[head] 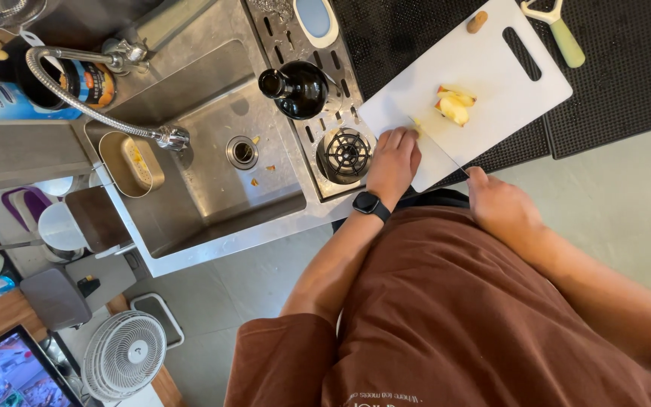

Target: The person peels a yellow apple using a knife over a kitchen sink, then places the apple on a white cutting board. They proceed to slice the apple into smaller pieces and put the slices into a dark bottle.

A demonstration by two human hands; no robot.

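Apple pieces (454,105): yellow flesh with some red skin, lying near the middle of the white cutting board (491,68); one small yellow piece (415,125) lies at the fingertips of the left hand.
Left hand (393,162): fingers curled, pressing on that small piece near the board's edge, probably to keep it steady for cutting; a black watch (371,204) is on the wrist.
Right hand (502,203): closed around a knife handle at the near edge of the board; the thin blade (440,148) runs toward the left fingertips.
Peeler (563,34): pale green handle, lying apart on the black mat (627,68), out of the cutting way.
Dark bottle (295,88): round, standing on the drain rack beside the sink (212,151).
Packages: a blue and white container (9,102) lying on the far left, and a dark jar with an orange label (88,81) behind the tap hose.
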